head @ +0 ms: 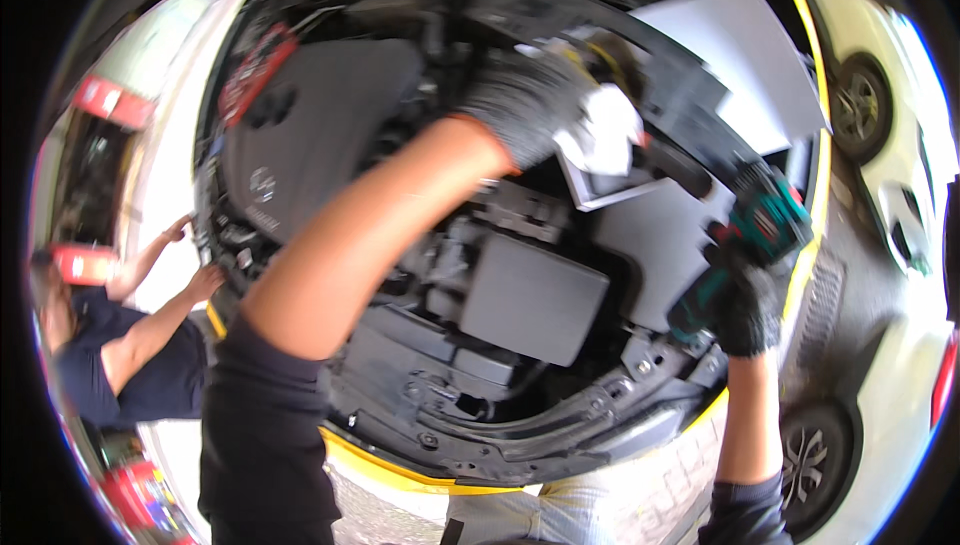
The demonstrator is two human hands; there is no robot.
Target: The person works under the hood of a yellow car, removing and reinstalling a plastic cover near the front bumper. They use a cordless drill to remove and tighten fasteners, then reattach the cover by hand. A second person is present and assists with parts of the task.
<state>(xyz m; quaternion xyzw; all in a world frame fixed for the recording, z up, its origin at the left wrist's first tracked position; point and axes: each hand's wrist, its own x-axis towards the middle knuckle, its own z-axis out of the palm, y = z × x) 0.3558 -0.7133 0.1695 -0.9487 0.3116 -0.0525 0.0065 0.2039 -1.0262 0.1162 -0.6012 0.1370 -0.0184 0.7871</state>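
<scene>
My left hand (536, 106), in a dark knit glove with an orange cuff, is over the rear middle of a yellow car's engine bay. Blurred white crumpled material (606, 132) is at its fingers; whether they grip it I cannot tell. My right hand (750, 305), also gloved, is closed around the handle of a green and black cordless power tool (772, 215) at the right side of the bay. Its dark cylindrical front part (679, 162) points toward the white material. A grey square cover (534, 297) lies below, between my arms.
A large dark engine cover (315, 117) fills the left, with a red case or tray (259, 72) on its edge. A white sheet or panel (742, 57) lies at upper right. A person in dark clothes (142, 350) leans on the car at left. Parked cars (885, 380) stand at right.
</scene>
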